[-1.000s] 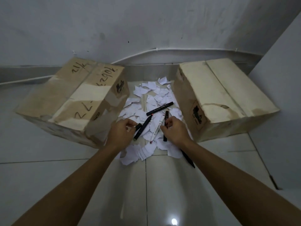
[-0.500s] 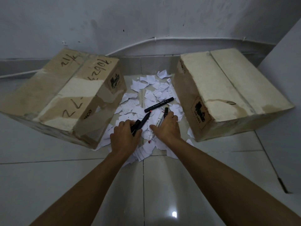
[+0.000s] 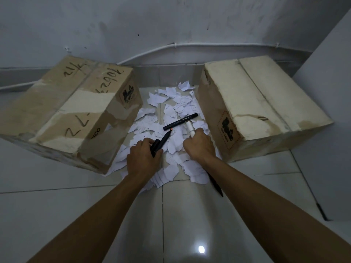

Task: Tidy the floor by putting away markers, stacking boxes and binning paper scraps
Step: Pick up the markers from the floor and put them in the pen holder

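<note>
Over the heap of torn white paper scraps [image 3: 171, 141] on the tiled floor [image 3: 57, 215], both bare hands are down among the pieces, seen from behind so that most of the fingertips are hidden. The left hand [image 3: 143, 158] is curled around the rear end of a black marker [image 3: 161, 142], whose orange-tipped front points up and away across the heap. The right hand [image 3: 199, 147] is closed on a white marker [image 3: 190, 128], only the far end of which sticks out past the knuckles; whether that hand holds anything else cannot be told. Just beyond both hands, near the middle of the heap, a second black marker [image 3: 180, 121] lies loose on the scraps, slanted, its small white lettering too fine to read. At the near right edge of the heap a thin dark pen-like thing [image 3: 215, 184] runs out from under the right forearm, its upper part covered. A cardboard box [image 3: 72, 111] with handwritten numbers stands tilted on the left of the heap, covering some scraps with its near corner; another cardboard box [image 3: 262, 111] stands on the right of the heap. Behind the heap rises a scuffed grey wall [image 3: 171, 25] with a white cable [image 3: 209, 45] clipped along it.
</note>
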